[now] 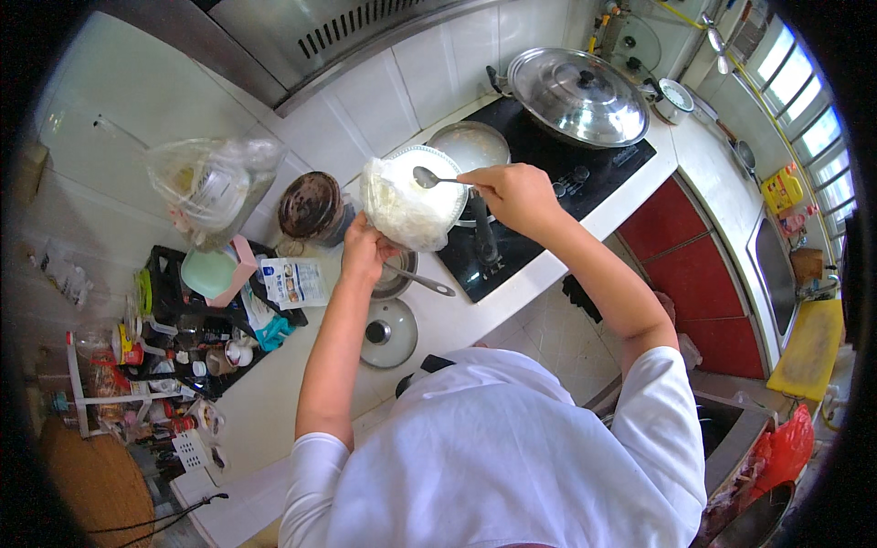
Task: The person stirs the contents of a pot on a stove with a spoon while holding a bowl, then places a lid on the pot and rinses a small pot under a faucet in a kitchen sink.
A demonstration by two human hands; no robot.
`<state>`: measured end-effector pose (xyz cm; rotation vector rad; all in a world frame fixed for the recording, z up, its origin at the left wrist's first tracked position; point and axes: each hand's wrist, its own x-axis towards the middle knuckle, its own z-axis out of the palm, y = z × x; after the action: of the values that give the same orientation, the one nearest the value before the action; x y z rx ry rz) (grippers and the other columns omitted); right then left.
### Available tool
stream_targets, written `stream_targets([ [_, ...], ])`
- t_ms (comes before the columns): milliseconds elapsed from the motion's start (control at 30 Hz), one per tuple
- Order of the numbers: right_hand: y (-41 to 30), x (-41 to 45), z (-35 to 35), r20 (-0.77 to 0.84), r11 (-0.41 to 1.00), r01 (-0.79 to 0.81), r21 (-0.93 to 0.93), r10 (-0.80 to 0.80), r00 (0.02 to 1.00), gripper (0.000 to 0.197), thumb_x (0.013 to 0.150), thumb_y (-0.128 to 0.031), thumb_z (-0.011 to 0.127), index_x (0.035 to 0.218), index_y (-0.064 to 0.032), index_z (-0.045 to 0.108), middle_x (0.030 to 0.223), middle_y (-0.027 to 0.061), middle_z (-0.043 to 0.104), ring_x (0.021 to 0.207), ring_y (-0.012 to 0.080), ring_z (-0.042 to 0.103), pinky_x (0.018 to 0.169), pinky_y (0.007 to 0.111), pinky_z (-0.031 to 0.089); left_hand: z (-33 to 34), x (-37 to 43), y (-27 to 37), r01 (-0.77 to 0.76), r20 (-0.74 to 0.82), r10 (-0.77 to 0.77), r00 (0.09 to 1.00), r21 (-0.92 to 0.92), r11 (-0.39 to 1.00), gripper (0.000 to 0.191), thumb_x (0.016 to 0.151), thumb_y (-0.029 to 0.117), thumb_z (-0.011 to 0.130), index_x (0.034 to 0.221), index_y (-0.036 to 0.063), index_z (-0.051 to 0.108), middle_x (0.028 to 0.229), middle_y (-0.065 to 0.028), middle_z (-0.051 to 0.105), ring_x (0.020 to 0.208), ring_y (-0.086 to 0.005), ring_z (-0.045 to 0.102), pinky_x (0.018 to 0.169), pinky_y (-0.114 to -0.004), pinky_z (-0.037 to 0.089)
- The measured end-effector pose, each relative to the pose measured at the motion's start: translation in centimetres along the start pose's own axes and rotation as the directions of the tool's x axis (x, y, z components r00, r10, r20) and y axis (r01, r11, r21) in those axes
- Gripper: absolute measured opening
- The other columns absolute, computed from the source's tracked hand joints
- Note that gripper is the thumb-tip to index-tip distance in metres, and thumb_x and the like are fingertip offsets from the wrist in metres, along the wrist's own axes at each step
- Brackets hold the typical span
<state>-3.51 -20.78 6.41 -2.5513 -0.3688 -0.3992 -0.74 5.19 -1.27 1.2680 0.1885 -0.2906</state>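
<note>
My left hand (366, 250) holds a white round container (449, 198) with a crumpled clear plastic bag (404, 205) in its opening. A metal spoon (426, 178) is pinched by its handle in my right hand (521, 198), its bowl over the container's white inside. Behind the container, a pan (473, 140) with cloudy contents sits on the black cooktop (534, 240); a black handle (485, 236) extends toward me. Below my left hand a metal bowl (394, 281) stands on the counter with a ladle-like utensil (428, 281) in it. What the container holds under the bag is hidden.
A large lidded wok (582, 96) occupies the cooktop's back right. A glass lid (389, 333) lies on the counter near my body. Left are a brown-lidded jar (310, 205), a hanging plastic bag (216, 185) and a black crate (168, 274) with bottles. The range hood (342, 41) overhangs the back.
</note>
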Motion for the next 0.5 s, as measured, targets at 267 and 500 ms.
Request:
stream_targets([
  [267, 2.4, -1.0, 0.4, 0.258, 0.934, -0.197, 0.299, 0.120, 0.959, 0.020, 0.081, -0.008, 0.059, 0.099, -0.0105, 0.068, 0.068, 0.0073, 0.062, 0.056, 0.0152, 0.052, 0.054, 0.028, 0.042, -1.3, 0.5, 0.2, -0.015, 0.022, 0.016, 1.000, -0.028, 0.999, 0.029, 0.084, 0.004, 0.048, 0.113, 0.0057, 0.047, 0.074, -0.0061, 0.063, 0.053, -0.0105, 0.059, 0.044, -0.024, 0.052],
  [500, 2.4, -1.2, 0.5, 0.405, 0.757, -0.313, 0.573, 0.071, 0.912, 0.019, 0.083, -0.002, 0.057, 0.098, -0.0025, 0.067, 0.066, -0.0028, 0.052, 0.060, 0.0052, 0.042, 0.055, 0.021, 0.036, -1.1, 0.1, 0.0, -0.020, -0.028, 0.019, 0.999, -0.008, 1.000, 0.030, 0.084, 0.003, 0.047, 0.114, 0.0061, 0.046, 0.076, -0.0060, 0.063, 0.053, -0.0103, 0.059, 0.044, -0.024, 0.053],
])
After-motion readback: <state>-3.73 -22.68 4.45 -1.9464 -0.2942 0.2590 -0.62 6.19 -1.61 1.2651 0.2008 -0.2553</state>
